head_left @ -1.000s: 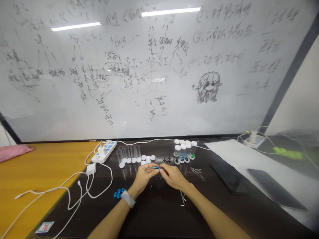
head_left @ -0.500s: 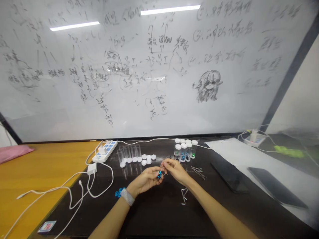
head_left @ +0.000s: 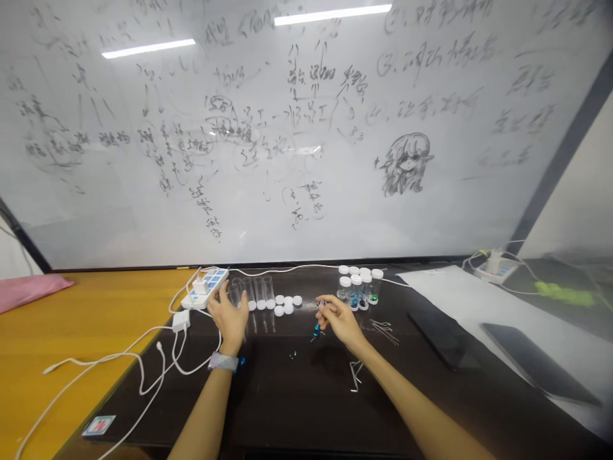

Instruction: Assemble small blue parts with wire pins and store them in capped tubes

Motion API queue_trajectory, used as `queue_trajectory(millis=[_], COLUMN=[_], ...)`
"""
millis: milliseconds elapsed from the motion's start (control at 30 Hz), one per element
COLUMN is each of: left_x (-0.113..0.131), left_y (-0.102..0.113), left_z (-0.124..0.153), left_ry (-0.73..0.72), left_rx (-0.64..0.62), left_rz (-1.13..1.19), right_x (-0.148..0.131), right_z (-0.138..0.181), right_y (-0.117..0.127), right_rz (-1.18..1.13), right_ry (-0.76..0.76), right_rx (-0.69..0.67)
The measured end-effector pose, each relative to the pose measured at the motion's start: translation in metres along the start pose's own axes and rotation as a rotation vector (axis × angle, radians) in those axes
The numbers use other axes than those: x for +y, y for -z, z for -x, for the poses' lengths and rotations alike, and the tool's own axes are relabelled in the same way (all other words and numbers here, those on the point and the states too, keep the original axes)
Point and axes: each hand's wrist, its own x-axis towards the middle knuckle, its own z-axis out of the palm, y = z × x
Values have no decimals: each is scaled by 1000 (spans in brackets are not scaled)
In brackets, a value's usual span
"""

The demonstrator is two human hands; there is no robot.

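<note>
My left hand [head_left: 230,317] is raised at the left end of a row of clear tubes [head_left: 260,291] with white caps at their lower ends. Its thumb and fingers are spread around the leftmost tube; contact cannot be made out. In my right hand [head_left: 339,321], thumb and fingers pinch a thin metal rod with a small shiny blue metal part [head_left: 317,330] hanging at its lower end. Another blue part [head_left: 242,361] shows beside my left wrist. Loose white caps [head_left: 288,301] lie right of the tubes, and tiny white bits [head_left: 293,354] lie in front.
Capped tubes [head_left: 366,287] holding coloured parts stand at the back right. Thin metal rods [head_left: 384,331] and hex keys [head_left: 354,375] lie right of my right hand. Two dark phones [head_left: 440,338] are farther right. White cables and a power strip [head_left: 211,284] occupy the left.
My left hand has let go of the blue part and moved left and away to the tubes. My right hand now holds the part alone on its rod.
</note>
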Motion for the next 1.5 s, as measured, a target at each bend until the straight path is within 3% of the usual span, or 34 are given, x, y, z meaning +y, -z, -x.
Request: queue_trajectory(millis=[200, 333, 433, 467, 567, 667, 867, 1267, 1500], left_x=[-19, -12, 2, 8, 25, 36, 40, 38, 37], left_y=[-5, -2, 0, 1, 1, 1, -2, -5, -8], left_z=[-1, 0, 6, 10, 26, 41, 54, 53, 59], left_ry=[161, 116, -97, -205, -525, -665, -710, -697, -783], left_rx=[-245, -168, -109, -159, -469, -621, -645, -583, -600], left_rz=[-12, -22, 98, 171, 337, 345, 321, 257, 276], right_x=[2, 4, 2, 1, -2, -1, 6, 2, -2], right_z=[-1, -5, -7, -7, -8, -7, -4, 9, 11], right_y=[0, 1, 3, 4, 6, 6, -2, -2, -4], right_rz=[0, -49, -120, -144, -218, -265, -219, 422, 569], right_ry=[-8, -8, -1, 4, 30, 44, 48, 219, 265], right_rx=[13, 74, 143, 169, 240, 277, 225, -34, -221])
